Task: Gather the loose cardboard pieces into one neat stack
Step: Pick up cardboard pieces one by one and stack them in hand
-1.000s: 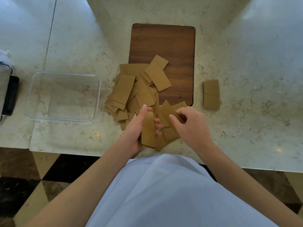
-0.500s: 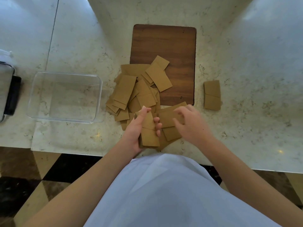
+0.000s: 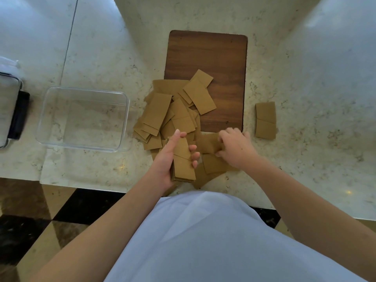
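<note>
cardboard stack (image 3: 184, 159) gripped in left hand (image 3: 165, 161); right hand (image 3: 237, 148) pinches one loose piece (image 3: 209, 143).

Loose cardboard pieces (image 3: 175, 115): flat tan rectangles heaped in an untidy overlapping pile, spilling off the near left corner of the wooden board (image 3: 209, 53) onto the counter. A small aligned stack (image 3: 183, 161) stands tilted just nearer than the board's near edge, with further loose pieces (image 3: 211, 165) lying flat beside it. A separate creased piece (image 3: 265, 120) lies apart, right of the board.
</note>
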The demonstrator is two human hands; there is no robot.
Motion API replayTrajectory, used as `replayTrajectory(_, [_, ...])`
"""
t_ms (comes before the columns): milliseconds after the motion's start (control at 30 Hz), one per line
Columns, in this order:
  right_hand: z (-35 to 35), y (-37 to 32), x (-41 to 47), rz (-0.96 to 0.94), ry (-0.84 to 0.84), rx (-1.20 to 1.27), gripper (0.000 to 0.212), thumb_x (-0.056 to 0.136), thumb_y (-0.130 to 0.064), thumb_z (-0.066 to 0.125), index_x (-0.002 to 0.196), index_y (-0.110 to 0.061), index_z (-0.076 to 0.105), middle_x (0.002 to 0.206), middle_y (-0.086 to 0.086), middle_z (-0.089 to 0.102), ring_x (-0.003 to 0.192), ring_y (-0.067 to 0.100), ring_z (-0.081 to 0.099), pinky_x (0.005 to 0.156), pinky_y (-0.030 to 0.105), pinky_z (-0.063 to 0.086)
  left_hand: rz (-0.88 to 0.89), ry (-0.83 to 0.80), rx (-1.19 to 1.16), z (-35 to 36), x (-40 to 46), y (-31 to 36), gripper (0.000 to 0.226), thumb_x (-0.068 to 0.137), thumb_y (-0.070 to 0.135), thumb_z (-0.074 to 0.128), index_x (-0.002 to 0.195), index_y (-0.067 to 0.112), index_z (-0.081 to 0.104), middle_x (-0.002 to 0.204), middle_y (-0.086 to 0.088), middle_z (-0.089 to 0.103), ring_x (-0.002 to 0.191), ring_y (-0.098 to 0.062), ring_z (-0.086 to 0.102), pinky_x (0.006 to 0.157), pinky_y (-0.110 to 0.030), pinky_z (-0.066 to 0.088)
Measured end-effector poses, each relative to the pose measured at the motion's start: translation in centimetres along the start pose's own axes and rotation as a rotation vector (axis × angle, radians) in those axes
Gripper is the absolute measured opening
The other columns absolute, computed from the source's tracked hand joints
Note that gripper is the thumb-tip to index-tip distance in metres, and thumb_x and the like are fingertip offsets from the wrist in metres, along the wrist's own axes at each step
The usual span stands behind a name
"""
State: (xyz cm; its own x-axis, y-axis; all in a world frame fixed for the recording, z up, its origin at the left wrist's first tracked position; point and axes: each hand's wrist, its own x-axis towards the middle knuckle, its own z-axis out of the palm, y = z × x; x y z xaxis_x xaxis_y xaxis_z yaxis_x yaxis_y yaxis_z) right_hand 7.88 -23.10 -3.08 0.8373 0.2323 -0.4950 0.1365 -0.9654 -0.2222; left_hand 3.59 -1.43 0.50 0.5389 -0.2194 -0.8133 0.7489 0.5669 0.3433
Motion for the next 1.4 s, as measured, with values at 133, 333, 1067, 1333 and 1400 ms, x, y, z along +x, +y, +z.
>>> replayTrajectory(133, [-0.1, 0.9, -1.0, 0.070, -0.112, 0.369, 0.030, 0.098, -0.034, 0.065, 0.074, -0.027, 0.049, 0.075, -0.009, 0.054, 0.071, 0.016, 0.055, 0.057, 0.027, 0.036, -0.019, 0.025, -0.010, -0.1, 0.2, 0.0, 0.043, 0.094, 0.047, 0.072, 0.127, 0.021, 0.064, 0.098, -0.017, 0.069, 0.079, -0.031, 0.071, 0.065, -0.040, 0.060])
replayTrajectory(333, [-1.8, -0.9, -4.0, 0.226, 0.094, 0.696, 0.015, 0.096, -0.027, 0.066, 0.092, -0.013, 0.065, 0.082, 0.001, 0.069, 0.074, 0.021, 0.066, 0.064, 0.038, 0.056, 0.039, 0.091, 0.133, 0.3, 0.6, -0.6, 0.044, 0.094, 0.046, 0.072, 0.129, 0.022, 0.062, 0.097, -0.016, 0.072, 0.081, -0.032, 0.074, 0.062, -0.040, 0.062])
replayTrajectory(1067, [0.2, -0.4, -3.3, 0.115, -0.134, 0.043, 0.056, 0.084, -0.044, 0.075, 0.130, -0.024, 0.049, 0.128, 0.004, 0.050, 0.126, 0.029, 0.043, 0.102, 0.047, 0.041, -0.064, -0.138, -0.203, 0.0, 0.4, -1.1, 0.075, 0.078, 0.074, 0.066, 0.134, 0.024, 0.063, 0.120, -0.022, 0.070, 0.101, -0.036, 0.071, 0.079, -0.045, 0.061])
replayTrajectory(1333, [1.8, -0.4, -4.0, 0.109, -0.113, 0.072, 0.037, 0.082, -0.053, 0.075, 0.103, -0.028, 0.057, 0.098, -0.003, 0.046, 0.102, 0.025, 0.048, 0.082, 0.037, 0.039, -0.082, -0.242, -0.127, -0.3, -0.1, -0.9, 0.052, 0.091, 0.026, 0.075, 0.140, 0.022, 0.060, 0.118, -0.022, 0.069, 0.099, -0.034, 0.070, 0.076, -0.043, 0.062])
replayTrajectory(1400, [1.3, -0.3, -4.1, 0.131, -0.175, 0.250, 0.027, 0.087, -0.043, 0.075, 0.080, -0.025, 0.057, 0.082, -0.005, 0.052, 0.083, 0.022, 0.054, 0.063, 0.029, 0.037, -0.068, -0.219, -0.118, -0.3, -0.2, -0.9, 0.054, 0.088, 0.025, 0.078, 0.138, 0.022, 0.060, 0.109, -0.019, 0.069, 0.090, -0.030, 0.069, 0.071, -0.038, 0.061])
